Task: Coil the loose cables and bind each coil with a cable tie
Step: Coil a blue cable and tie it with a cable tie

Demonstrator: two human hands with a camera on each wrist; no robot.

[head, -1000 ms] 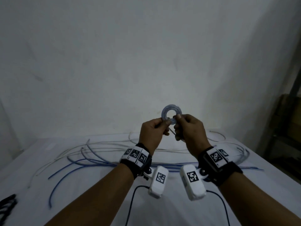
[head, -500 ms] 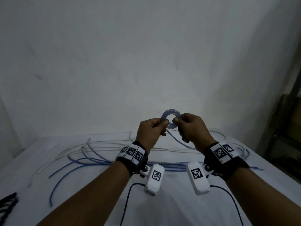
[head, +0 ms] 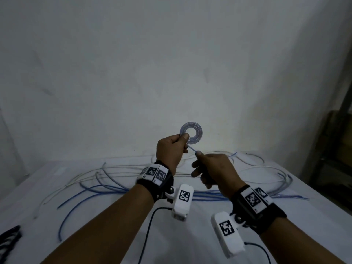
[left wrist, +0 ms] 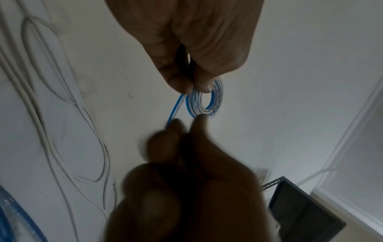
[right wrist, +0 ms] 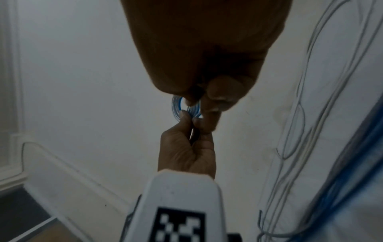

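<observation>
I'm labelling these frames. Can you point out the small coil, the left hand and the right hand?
small coil (head: 196, 130), head view, right side of its ring
left hand (head: 169, 151), head view, back of the hand
right hand (head: 215, 170), head view, back of the hand

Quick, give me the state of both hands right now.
Left hand: pinches the small coil of blue-and-clear cable, held up above the table.
Right hand: pinches the cable's free strand just below the coil.
</observation>
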